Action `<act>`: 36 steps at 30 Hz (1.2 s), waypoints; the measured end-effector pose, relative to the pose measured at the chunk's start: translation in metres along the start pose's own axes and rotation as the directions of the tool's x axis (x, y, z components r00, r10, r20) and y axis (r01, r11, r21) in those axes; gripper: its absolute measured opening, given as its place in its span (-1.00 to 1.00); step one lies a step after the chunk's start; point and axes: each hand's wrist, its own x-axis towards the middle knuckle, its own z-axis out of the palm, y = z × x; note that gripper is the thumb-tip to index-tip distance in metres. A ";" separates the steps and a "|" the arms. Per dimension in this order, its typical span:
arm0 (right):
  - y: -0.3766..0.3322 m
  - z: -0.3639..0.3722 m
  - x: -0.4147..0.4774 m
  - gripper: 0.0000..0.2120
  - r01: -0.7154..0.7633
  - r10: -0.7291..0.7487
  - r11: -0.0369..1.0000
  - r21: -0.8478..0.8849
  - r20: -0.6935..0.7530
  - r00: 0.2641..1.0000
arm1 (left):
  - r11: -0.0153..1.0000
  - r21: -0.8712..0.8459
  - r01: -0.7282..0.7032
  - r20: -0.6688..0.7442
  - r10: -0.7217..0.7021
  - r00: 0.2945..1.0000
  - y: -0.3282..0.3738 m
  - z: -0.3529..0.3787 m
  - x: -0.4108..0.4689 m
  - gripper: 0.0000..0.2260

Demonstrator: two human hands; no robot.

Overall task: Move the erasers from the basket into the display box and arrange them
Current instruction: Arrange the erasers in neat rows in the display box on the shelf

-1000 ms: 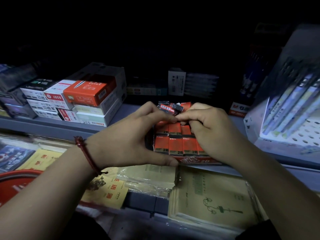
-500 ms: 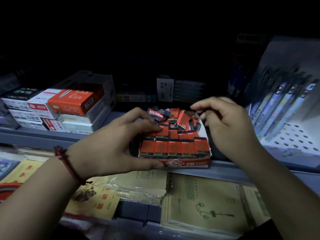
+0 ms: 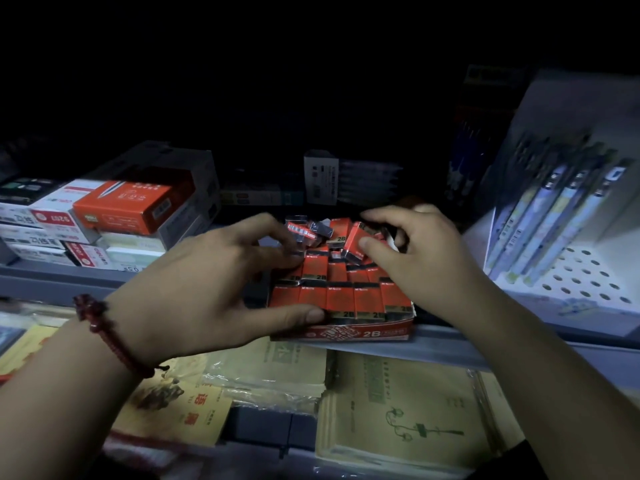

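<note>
At the display box point(image 3: 360, 336), your right hand point(image 3: 426, 258) is pinching a tilted eraser point(image 3: 351, 242) between thumb and curled fingers over the box's back half. Your left hand point(image 3: 207, 289) is bracing the box, thumb lying along its front wall, fingers spread and lightly bent, gripping nothing visible. Loose erasers point(image 3: 304, 230) are lying jumbled at the back left. Packed rows point(image 3: 341, 296) are filling the front, long axes running front to back, 2B ends facing the front wall. The held eraser is leaning nearly on end; you are best turning it to match before pressing down.
</note>
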 end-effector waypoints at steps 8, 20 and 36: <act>0.001 0.001 0.004 -0.83 -0.003 0.002 0.962 0.274 0.004 1.000 | 0.977 -0.211 0.032 -0.239 -0.083 0.968 0.001 0.020 0.011 -0.70; 0.002 0.004 -0.004 -0.78 0.007 0.001 0.943 0.332 -0.022 1.000 | 0.897 -0.367 0.244 -0.314 -0.367 0.876 -0.007 0.045 0.036 -0.73; 0.006 -0.002 -0.002 -0.91 -0.034 -0.003 0.948 0.316 0.115 0.993 | 0.933 -0.326 0.151 -0.199 -0.224 0.954 -0.016 0.048 0.046 -0.93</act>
